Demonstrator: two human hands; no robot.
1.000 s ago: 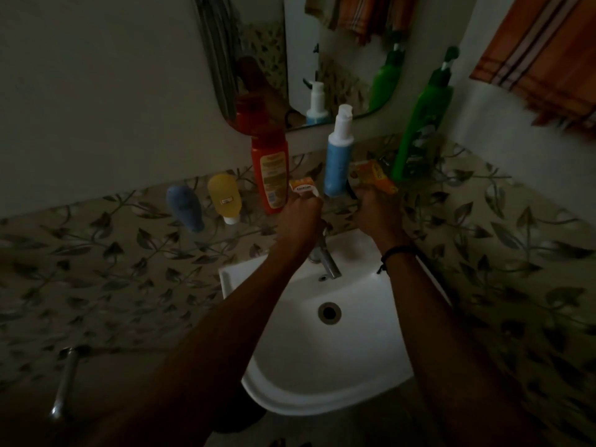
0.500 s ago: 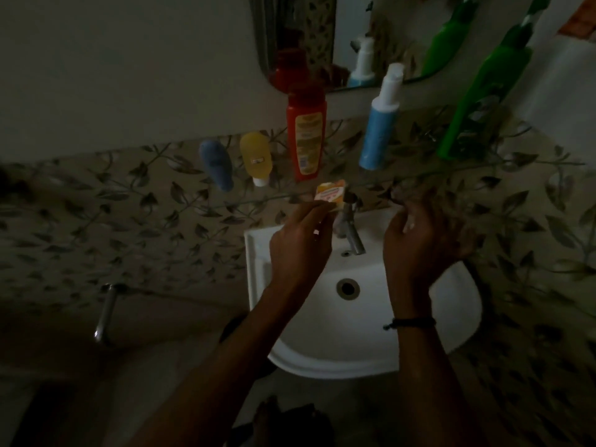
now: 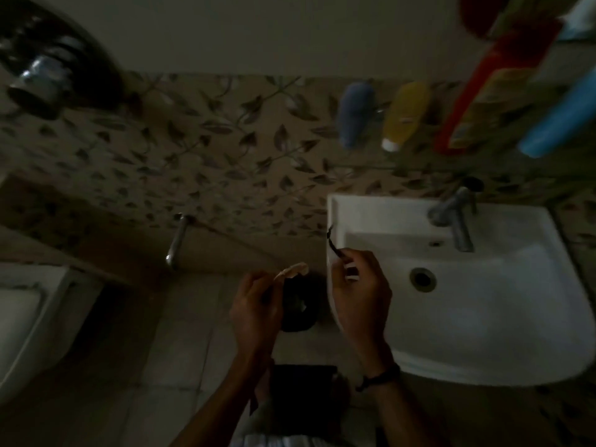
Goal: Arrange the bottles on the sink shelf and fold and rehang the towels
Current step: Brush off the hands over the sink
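My left hand [image 3: 256, 304] pinches a small pale packet [image 3: 292, 271] above a dark bin [image 3: 298, 303] on the floor. My right hand [image 3: 361, 285] pinches a thin dark strip [image 3: 333, 243] at the left rim of the white sink [image 3: 354, 208]. On the shelf above the sink stand a small blue bottle [image 3: 356, 112], a yellow bottle [image 3: 404, 116], a red bottle [image 3: 474, 101] and a light blue bottle [image 3: 561, 121], all blurred at the upper right. No towel is in view.
A metal tap [image 3: 454, 217] rises at the back of the sink. A chrome tap [image 3: 175, 241] sticks out of the leaf-patterned wall low down. A white toilet [image 3: 25, 311] is at the left edge. A shiny metal fitting [image 3: 42, 75] hangs at the upper left.
The view has swung left and down, away from the shelf. Both hands have dropped from the tap to the sink's left side; the left now holds its packet over the bin.
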